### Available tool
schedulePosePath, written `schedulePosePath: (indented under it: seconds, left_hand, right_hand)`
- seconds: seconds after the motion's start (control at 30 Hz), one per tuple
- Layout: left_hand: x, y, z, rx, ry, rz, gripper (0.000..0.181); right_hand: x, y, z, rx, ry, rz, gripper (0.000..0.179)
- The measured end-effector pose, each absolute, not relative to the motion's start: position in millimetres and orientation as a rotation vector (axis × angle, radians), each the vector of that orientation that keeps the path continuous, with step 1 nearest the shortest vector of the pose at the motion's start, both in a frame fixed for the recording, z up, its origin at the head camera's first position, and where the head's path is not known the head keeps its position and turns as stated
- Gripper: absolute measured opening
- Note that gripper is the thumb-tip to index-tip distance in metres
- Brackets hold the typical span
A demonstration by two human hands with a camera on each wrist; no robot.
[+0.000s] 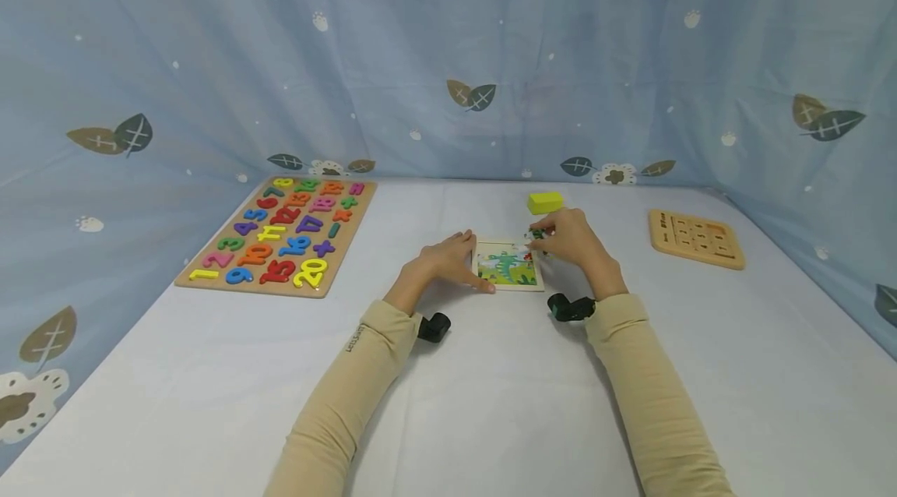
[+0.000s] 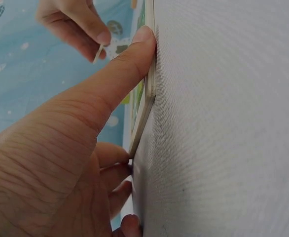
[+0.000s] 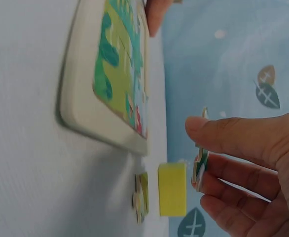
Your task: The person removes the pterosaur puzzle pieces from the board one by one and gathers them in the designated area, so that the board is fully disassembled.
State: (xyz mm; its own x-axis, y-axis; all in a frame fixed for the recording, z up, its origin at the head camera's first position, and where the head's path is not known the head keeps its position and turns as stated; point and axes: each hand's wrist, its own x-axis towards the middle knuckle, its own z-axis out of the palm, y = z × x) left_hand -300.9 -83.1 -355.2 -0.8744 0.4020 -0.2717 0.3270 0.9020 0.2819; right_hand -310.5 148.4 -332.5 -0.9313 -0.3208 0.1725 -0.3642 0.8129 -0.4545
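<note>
A small wooden jigsaw puzzle tray [image 1: 518, 289] with a green dinosaur picture lies on the white table. My left hand [image 1: 452, 259] holds it at its left side, thumb over the near edge and fingertips against the side edge. Above the tray's far right corner, my right hand [image 1: 575, 238] pinches a jigsaw piece [image 3: 199, 168] between thumb and fingers, the piece standing on edge. Another jigsaw piece [image 3: 140, 197] shows on the table beside the tray in the right wrist view. Part of the tray's picture is hidden by the left thumb in the left wrist view.
A yellow block [image 1: 545, 203] stands behind the right hand. At the left lies a wooden board [image 1: 184, 279] of colourful numbers and signs. A small wooden number board [image 1: 697, 238] lies at the right. A blue leaf-print curtain [image 1: 448, 37] hangs behind the table.
</note>
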Motion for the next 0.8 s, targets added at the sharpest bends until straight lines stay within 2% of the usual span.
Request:
schedulePosePath:
  seconds: [0.8]
  left_hand:
    - [-298,-83,-354,0.521,2.743,0.337,0.111]
  right_hand:
    - [-313,197,-339,0.391,-2.95,0.774,0.036]
